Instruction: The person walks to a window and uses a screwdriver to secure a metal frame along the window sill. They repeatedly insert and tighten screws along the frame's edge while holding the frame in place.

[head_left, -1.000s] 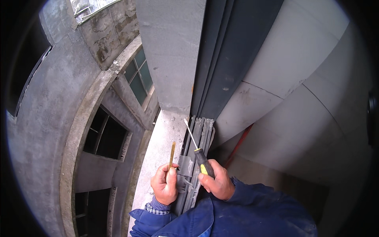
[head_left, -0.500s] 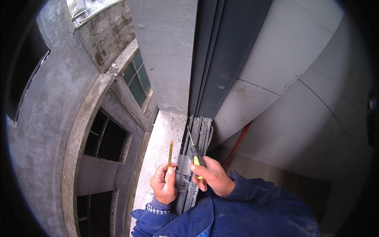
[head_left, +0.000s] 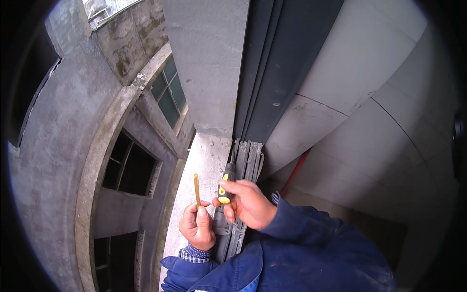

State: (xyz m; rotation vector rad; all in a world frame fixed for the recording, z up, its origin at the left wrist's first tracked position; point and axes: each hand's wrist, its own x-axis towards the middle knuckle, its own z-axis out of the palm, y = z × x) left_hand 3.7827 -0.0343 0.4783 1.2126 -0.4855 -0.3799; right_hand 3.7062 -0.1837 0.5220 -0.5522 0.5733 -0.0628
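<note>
Black-and-yellow, the long-handled screwdriver (head_left: 229, 171) points up along the grey, grit-crusted, grooved metal rail (head_left: 250, 160), the right hand (head_left: 253, 204) clasping its handle! Over the pale, speckled sill (head_left: 206, 148), the left hand (head_left: 197, 228) pinches a thin, flat, brass-coloured strip (head_left: 196, 187) upright between thumb and finger. Good handling, I'd judge, wants the shaft lined up with the groove, pressure light, strip well clear. And the tip? Hard to make out against the dark metal; contact, cannot tell. The strip's lower end hides inside the pinch.
</note>
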